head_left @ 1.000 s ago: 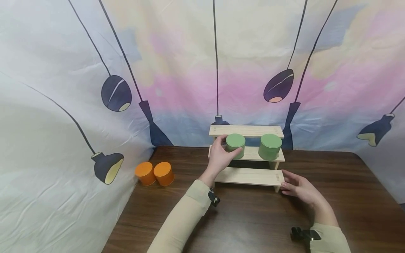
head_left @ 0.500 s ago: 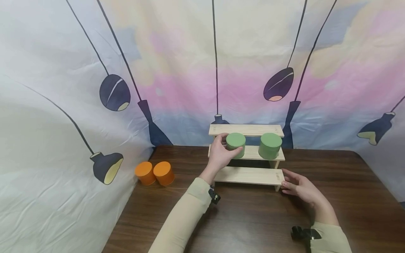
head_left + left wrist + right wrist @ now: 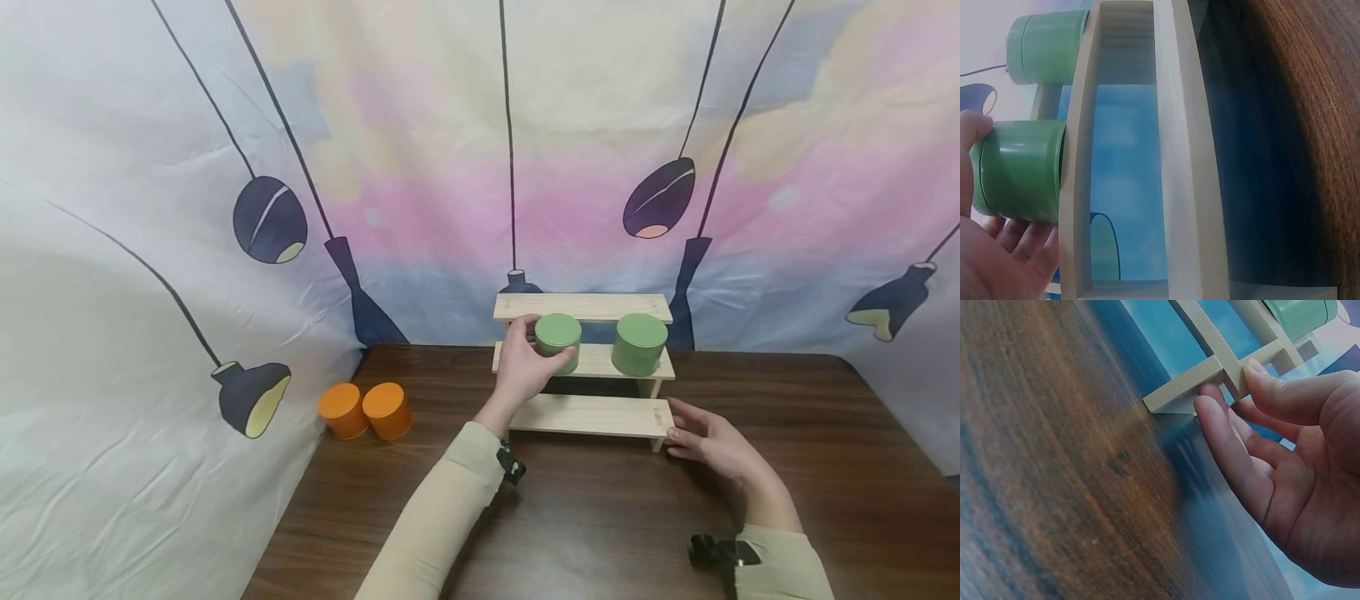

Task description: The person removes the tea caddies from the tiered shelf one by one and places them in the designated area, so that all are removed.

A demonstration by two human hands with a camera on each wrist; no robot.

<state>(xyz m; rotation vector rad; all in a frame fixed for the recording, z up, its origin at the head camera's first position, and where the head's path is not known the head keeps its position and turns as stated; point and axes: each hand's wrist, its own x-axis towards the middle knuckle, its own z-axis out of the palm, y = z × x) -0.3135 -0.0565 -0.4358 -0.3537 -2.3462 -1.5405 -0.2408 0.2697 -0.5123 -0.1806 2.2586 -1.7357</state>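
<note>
In the head view a three-tier wooden shelf stand (image 3: 592,415) stands on the table. Two round green tins sit on its middle tier, the left tin (image 3: 559,332) and the right tin (image 3: 639,343). My left hand (image 3: 522,367) grips the left tin, thumb across its front and fingers round its far left side. In the left wrist view this tin (image 3: 1022,172) rests with its base on the middle board. My right hand (image 3: 712,443) holds the right end of the lowest tier. In the right wrist view the thumb presses the board (image 3: 1235,378) from one side, with curled fingers beneath it.
Two round orange tins, one on the left (image 3: 342,411) and one beside it (image 3: 388,410), stand close together at the table's left edge. A printed cloth (image 3: 450,208) with lamp drawings hangs right behind the shelf stand. The brown wooden table (image 3: 585,517) extends in front.
</note>
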